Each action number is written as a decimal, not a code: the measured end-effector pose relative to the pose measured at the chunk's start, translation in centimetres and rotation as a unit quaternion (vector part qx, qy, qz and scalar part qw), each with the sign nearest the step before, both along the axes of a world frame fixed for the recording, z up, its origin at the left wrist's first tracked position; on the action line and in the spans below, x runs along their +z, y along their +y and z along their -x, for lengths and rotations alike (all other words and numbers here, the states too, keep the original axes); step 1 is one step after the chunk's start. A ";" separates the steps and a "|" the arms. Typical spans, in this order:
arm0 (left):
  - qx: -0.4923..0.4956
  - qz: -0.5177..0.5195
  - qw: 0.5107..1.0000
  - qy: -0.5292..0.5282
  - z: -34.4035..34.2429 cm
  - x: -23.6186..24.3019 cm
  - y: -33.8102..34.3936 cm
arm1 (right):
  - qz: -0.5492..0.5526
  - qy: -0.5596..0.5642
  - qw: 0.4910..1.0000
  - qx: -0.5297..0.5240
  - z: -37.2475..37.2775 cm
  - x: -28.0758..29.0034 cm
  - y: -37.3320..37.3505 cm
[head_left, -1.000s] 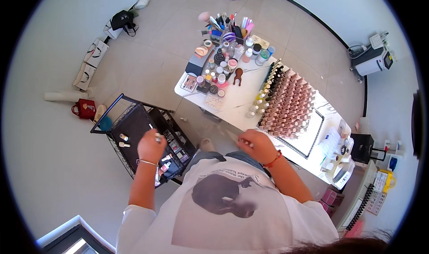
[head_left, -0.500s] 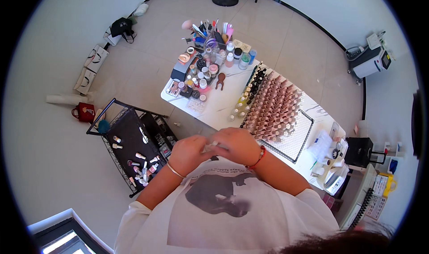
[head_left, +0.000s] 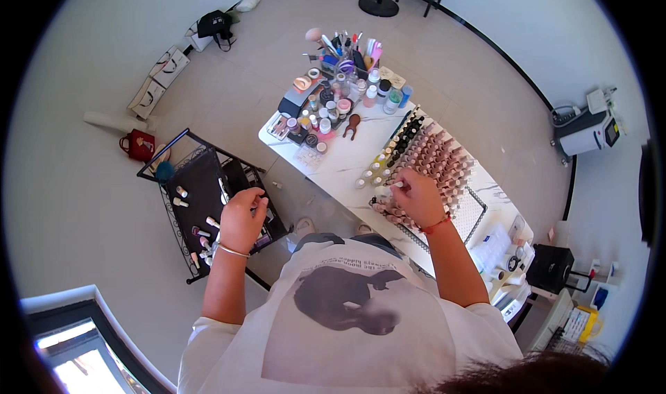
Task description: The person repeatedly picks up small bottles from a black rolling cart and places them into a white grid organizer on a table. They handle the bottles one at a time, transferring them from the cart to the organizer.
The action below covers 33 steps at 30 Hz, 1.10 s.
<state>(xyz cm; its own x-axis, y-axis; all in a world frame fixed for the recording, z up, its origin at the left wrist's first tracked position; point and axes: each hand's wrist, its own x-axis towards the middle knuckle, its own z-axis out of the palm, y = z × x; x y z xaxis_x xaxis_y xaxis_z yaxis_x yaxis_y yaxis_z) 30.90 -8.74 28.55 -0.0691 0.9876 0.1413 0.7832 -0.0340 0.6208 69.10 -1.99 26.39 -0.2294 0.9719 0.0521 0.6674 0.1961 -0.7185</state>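
My right hand [head_left: 420, 201] is closed on a small nail polish bottle [head_left: 397, 184], its pale end showing at the fingertips. It hangs over the near left edge of the dense rows of nail polish bottles with pinkish-brown caps [head_left: 444, 161]. Beside these run a row of black-capped bottles [head_left: 402, 139] and several pale-capped ones [head_left: 368, 175]. Over the right side of the black cart [head_left: 198, 207], my left hand [head_left: 241, 222] has its fingers curled in. Whether anything is in it, I cannot tell. Loose nail polish bottles [head_left: 180, 202] lie on the cart.
The white marbled table [head_left: 340, 172] carries jars, brushes and a grey lamp-like device [head_left: 298, 101] at its far left. A latticed mat [head_left: 473, 217] lies under the bottles. Clear plastic packaging [head_left: 491, 248] sits at the near right. Paper bags [head_left: 159, 75] stand along the left wall.
My hands were together in front of my chest and have parted. The right moved to the bottle rows with the small bottle; the left moved left, over the cart's edge. The view has shifted slightly.
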 end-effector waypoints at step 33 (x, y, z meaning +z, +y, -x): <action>0.270 0.157 0.949 -0.034 24.0 -14.3 -11.7 | 0.006 -0.265 0.960 -0.091 5.0 -10.8 1.0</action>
<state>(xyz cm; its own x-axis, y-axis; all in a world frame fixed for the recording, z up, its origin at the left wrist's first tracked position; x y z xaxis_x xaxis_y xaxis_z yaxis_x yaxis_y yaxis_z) 6.91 -20.45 14.28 -0.5751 0.7988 -0.1768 0.5923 0.5556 0.5835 64.08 -1.01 15.54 -0.0479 0.9982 -0.0357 0.9621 0.0365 -0.2702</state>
